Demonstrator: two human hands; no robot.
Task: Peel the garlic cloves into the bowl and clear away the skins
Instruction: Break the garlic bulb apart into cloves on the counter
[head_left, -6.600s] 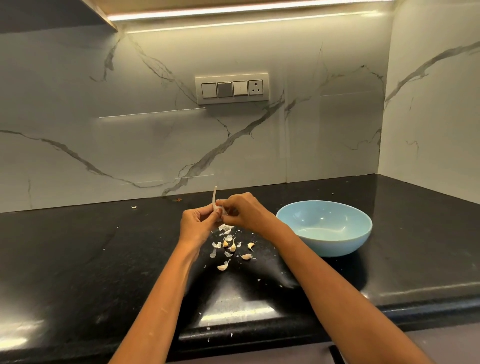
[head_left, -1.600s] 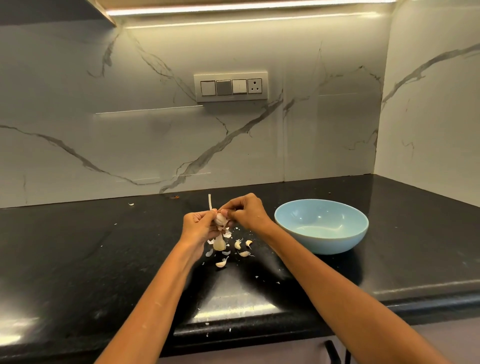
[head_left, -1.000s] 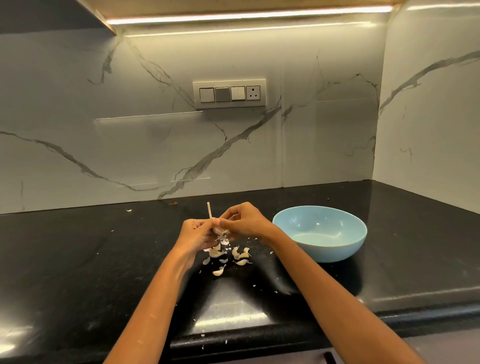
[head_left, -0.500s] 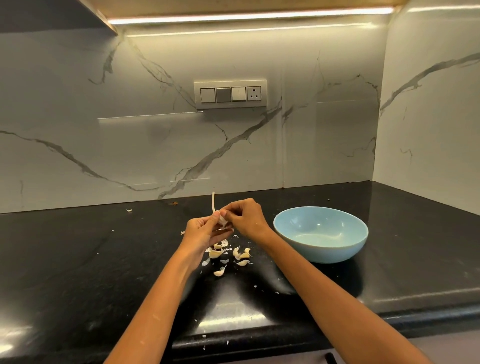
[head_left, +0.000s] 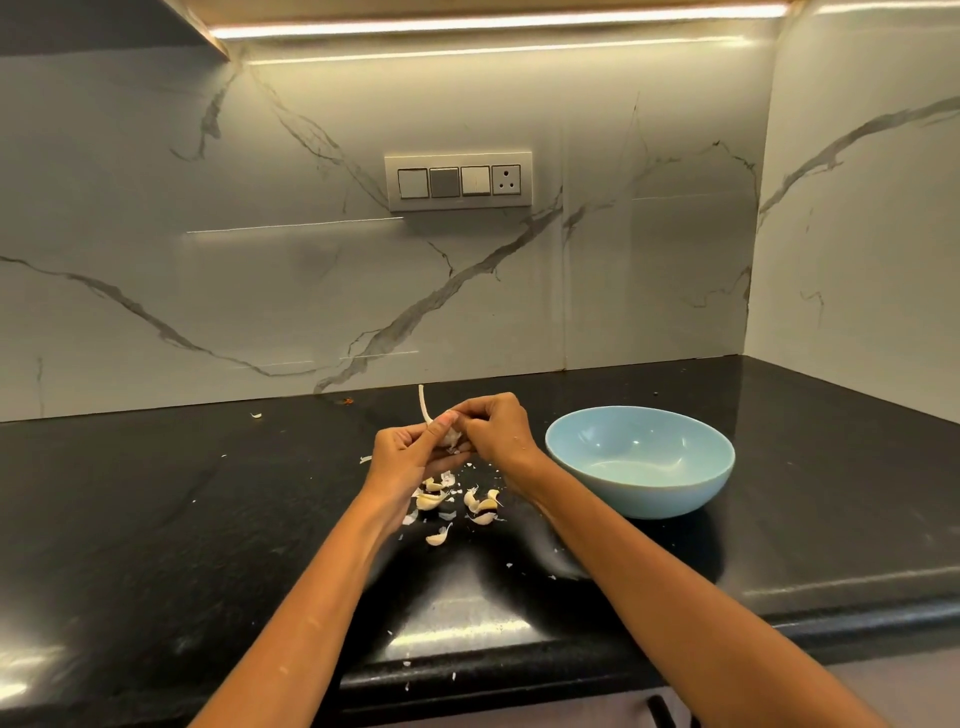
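Note:
Above the black counter, my left hand (head_left: 410, 452) and my right hand (head_left: 493, 428) pinch a white garlic bulb (head_left: 450, 436) between them; its thin stalk (head_left: 423, 402) sticks up past my fingers. Most of the bulb is hidden by my fingers. Below my hands several loose garlic cloves (head_left: 431, 500) and bits of papery skin (head_left: 447, 515) lie scattered on the counter. The light blue bowl (head_left: 641, 460) stands to the right of my hands, with nothing in it.
The black stone counter (head_left: 156, 519) meets a marble wall at the back and right. A switch panel (head_left: 460, 181) is on the back wall. Small skin flecks (head_left: 255, 415) lie farther left and near the front edge (head_left: 467, 670).
Both hands stay together on the bulb, shifting slightly up and down. More loose cloves lie on the counter now than 6.6 s ago.

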